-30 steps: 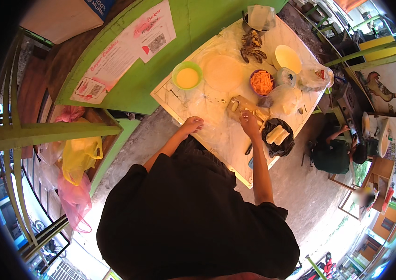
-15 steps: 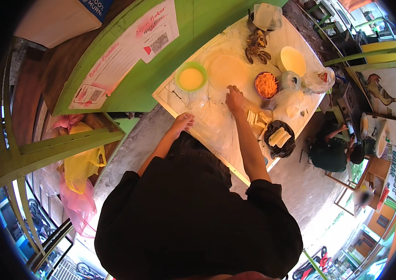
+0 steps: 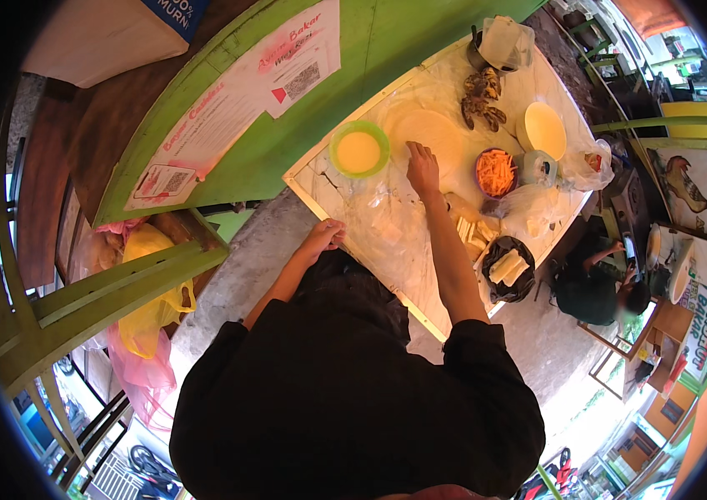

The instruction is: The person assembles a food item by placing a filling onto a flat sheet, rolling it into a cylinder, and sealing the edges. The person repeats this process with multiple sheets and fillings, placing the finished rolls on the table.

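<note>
A stack of thin, pale round wrappers (image 3: pixel 441 125) lies flat on the table. My right hand (image 3: pixel 423 169) is at its near edge, fingertips pinched together on the top wrapper. By the table's near left edge, my left hand (image 3: pixel 323 238) hangs with its fingers curled in and nothing visible in them. A green bowl (image 3: pixel 384 148) of pale yellow liquid stands left of the wrappers. To their right sits a dark bowl of shredded carrot (image 3: pixel 495 172). Pale cut sticks (image 3: pixel 472 235) lie beside my right forearm, close to a black plastic bag (image 3: pixel 524 283) holding pale rolls.
Dark browned meat pieces (image 3: pixel 481 98), a pale yellow bowl (image 3: pixel 544 131), a clear container (image 3: pixel 507 43) and clear plastic bags (image 3: pixel 533 208) occupy the table's far and right side. A green wall (image 3: pixel 287 142) borders it at left. Another person (image 3: pixel 591 287) sits at right.
The table appears shifted slightly right and down in the view. My left hand's fingers have curled in more. My right hand stays at the wrappers' near edge.
</note>
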The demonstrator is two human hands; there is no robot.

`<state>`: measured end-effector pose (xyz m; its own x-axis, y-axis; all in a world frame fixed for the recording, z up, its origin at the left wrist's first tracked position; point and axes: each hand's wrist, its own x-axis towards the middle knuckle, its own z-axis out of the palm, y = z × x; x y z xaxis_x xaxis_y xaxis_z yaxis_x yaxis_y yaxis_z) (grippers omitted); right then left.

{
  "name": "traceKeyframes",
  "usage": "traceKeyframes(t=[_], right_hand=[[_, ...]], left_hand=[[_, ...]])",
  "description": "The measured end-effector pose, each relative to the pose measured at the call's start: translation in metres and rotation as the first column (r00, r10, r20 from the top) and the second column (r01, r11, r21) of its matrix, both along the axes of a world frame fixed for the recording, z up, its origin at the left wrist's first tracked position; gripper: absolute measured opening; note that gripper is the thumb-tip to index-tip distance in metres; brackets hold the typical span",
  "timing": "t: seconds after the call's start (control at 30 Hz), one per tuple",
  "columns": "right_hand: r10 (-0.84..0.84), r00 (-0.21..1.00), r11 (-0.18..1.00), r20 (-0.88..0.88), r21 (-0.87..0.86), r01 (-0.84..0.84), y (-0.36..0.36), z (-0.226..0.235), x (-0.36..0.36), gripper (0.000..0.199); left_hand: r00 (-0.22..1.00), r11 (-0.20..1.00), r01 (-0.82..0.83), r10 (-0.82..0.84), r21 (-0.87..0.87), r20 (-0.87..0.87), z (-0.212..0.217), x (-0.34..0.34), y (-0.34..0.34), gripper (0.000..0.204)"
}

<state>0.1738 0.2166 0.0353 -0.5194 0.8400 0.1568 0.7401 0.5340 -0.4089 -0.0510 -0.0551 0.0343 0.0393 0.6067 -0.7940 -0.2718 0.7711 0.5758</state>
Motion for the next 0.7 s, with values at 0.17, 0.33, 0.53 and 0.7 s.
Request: traceKeyframes(t=[0.17,0.33,0.53,0.7], right_hand=[[0.192,0.972,0.967,0.135,0.143,-0.211,0.036,-0.003,-0.001,0.054],[0.318,0.89,0.943,0.327,-0.017,-0.331,0.049,0.011,-0.007,0.059],[0.332,0.89,0.936,0.313,0.004,-0.351,0.058,0.001,-0.005,0.061],[0.076,0.968,0.997,0.239,-0.051,-0.066,0.073,-0.008,-0.002,0.084]], left_hand=[[0.999,1.0,-0.005,0.004,0.011,0.043,0.011,-0.003,0.006,0.027],[0.997,0.999,-0.028,0.024,0.041,0.079,0.008,-0.005,0.01,0.03],[0.993,0.997,-0.049,0.041,0.061,0.115,0.009,-0.003,0.02,0.029],[0.992,0.997,-0.066,0.06,0.05,0.114,0.011,-0.007,0.027,0.028]])
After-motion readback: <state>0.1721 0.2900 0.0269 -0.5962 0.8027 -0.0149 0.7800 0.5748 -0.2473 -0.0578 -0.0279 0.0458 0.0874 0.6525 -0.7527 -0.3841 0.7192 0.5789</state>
